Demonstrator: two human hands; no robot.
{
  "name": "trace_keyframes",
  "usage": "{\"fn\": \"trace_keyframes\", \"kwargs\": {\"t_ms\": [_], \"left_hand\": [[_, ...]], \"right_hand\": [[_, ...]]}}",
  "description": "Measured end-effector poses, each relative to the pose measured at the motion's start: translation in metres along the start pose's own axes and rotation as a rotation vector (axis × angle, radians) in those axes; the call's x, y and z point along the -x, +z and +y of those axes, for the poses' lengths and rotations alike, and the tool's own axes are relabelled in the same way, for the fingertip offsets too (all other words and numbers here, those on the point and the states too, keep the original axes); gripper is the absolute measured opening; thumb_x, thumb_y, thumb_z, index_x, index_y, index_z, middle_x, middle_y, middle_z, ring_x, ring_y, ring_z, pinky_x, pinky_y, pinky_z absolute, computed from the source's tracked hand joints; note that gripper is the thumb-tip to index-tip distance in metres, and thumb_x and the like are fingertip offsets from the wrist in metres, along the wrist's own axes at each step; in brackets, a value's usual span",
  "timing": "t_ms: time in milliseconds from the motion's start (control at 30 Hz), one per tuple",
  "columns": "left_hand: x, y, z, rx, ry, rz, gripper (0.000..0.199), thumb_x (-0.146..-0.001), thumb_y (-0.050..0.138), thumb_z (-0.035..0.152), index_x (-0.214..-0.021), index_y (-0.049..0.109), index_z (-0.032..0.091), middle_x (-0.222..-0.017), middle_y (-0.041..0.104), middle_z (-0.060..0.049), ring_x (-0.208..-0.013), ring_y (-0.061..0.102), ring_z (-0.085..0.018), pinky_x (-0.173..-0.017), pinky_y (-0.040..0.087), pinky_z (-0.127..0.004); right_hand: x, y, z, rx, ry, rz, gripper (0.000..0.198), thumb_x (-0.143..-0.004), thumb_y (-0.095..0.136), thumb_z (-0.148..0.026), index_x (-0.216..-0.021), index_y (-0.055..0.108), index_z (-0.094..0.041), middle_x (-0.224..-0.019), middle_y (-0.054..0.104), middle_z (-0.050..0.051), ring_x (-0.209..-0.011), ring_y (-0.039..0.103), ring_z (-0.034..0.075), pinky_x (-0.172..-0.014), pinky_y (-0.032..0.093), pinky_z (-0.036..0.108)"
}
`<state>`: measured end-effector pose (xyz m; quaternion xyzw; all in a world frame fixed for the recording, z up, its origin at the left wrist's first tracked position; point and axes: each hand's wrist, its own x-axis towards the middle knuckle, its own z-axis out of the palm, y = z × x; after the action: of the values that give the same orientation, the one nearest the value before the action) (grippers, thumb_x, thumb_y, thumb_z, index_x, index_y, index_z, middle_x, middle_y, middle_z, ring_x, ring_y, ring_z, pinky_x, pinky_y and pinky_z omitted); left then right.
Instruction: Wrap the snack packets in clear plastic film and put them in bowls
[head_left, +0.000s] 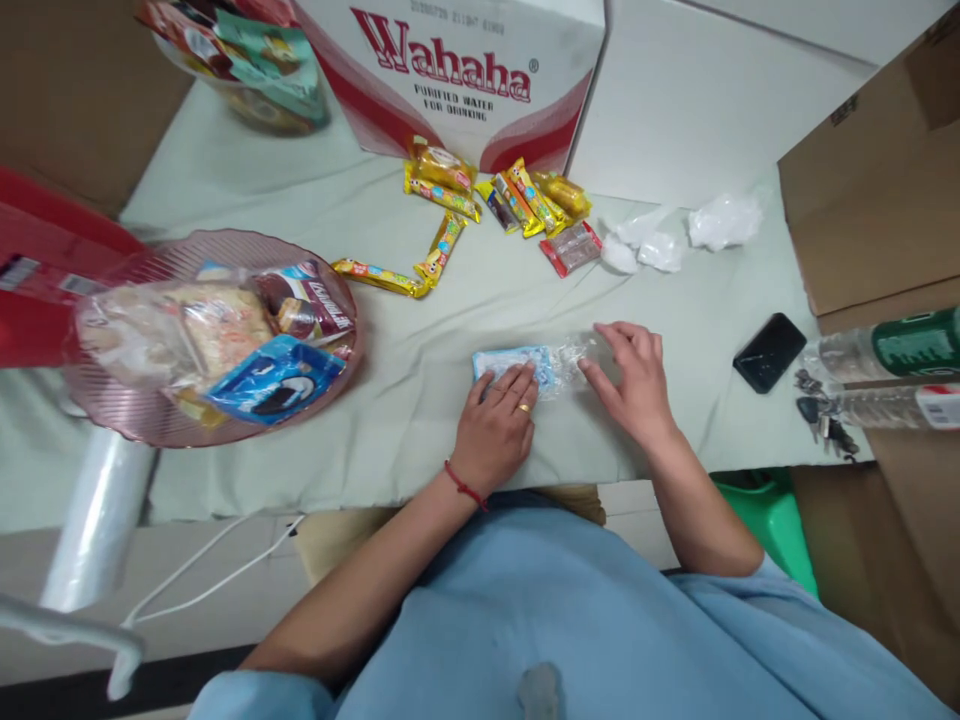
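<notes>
A small light-blue and white packet [534, 355] lies on the cloth in front of me. My left hand [496, 415] rests flat on it, fingers stretched out together, covering its lower part. Clear crinkled plastic film [568, 368] extends from the packet's right end. Beside that film is my right hand [634, 385], its thumb and fingers spread apart. The thumb tip is at the film's edge; whether it presses on it I cannot tell.
A pink glass bowl [225, 437] of packaged snacks stands left. Yellow-wrapped snack bars [448, 248] and white plastic bundles [724, 220] lie before a Wahaha carton [465, 130]. A phone [769, 352], keys [825, 425] and clear bottles [847, 357] are at the right.
</notes>
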<state>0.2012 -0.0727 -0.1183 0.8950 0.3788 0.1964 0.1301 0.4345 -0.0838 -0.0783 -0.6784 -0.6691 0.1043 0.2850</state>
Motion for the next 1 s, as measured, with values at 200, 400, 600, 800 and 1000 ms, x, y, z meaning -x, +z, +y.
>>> {"fn": "trace_keyframes", "kwargs": {"t_ms": [200, 400, 600, 800, 1000], "left_hand": [[0.001, -0.003, 0.0, -0.03, 0.021, -0.001, 0.05, -0.097, 0.048, 0.012, -0.144, 0.064, 0.017, -0.159, 0.058, -0.01, -0.145, 0.056, -0.027, -0.121, 0.038, -0.052], [0.007, 0.006, 0.005, -0.077, -0.075, 0.049, 0.04, -0.099, 0.049, 0.01, -0.131, 0.073, 0.017, -0.139, 0.073, -0.013, -0.138, 0.059, -0.033, -0.109, 0.044, -0.053], [0.022, -0.009, -0.013, 0.103, 0.096, 0.005, 0.031, -0.092, 0.054, 0.01, -0.112, 0.077, 0.009, -0.115, 0.077, -0.019, -0.134, 0.06, -0.035, -0.109, 0.054, -0.054], [0.076, -0.051, -0.044, 0.263, 0.115, 0.174, 0.054, -0.091, 0.052, 0.003, -0.142, 0.061, 0.018, -0.14, 0.07, -0.014, -0.142, 0.057, -0.029, -0.112, 0.057, -0.051], [0.1, -0.047, -0.065, 0.129, -0.105, 0.273, 0.025, -0.093, 0.059, 0.004, -0.111, 0.07, 0.018, -0.111, 0.079, -0.01, -0.121, 0.067, -0.028, -0.101, 0.06, -0.048]], "right_hand": [[-0.013, 0.012, -0.002, 0.069, 0.119, -0.199, 0.017, -0.097, 0.063, -0.033, -0.104, 0.073, -0.021, -0.11, 0.07, 0.013, -0.099, 0.065, 0.029, -0.088, 0.054, 0.043], [-0.033, 0.032, -0.065, -0.055, -0.04, -0.299, 0.012, -0.102, 0.057, -0.026, -0.097, 0.067, -0.022, -0.093, 0.067, 0.005, -0.088, 0.064, 0.021, -0.08, 0.047, 0.031], [-0.039, 0.069, -0.092, 0.067, -0.035, -0.447, 0.017, -0.106, 0.048, -0.022, -0.104, 0.065, -0.021, -0.107, 0.067, 0.009, -0.093, 0.063, 0.023, -0.079, 0.046, 0.031], [-0.02, 0.078, -0.09, 0.081, -0.118, -0.405, 0.021, -0.105, 0.06, -0.037, -0.112, 0.062, -0.018, -0.115, 0.062, 0.014, -0.1, 0.061, 0.027, -0.087, 0.051, 0.036], [-0.01, 0.082, -0.106, 0.25, -0.082, -0.361, 0.035, -0.092, 0.077, -0.038, -0.116, 0.063, -0.015, -0.115, 0.062, 0.018, -0.106, 0.06, 0.033, -0.09, 0.054, 0.044]]}}
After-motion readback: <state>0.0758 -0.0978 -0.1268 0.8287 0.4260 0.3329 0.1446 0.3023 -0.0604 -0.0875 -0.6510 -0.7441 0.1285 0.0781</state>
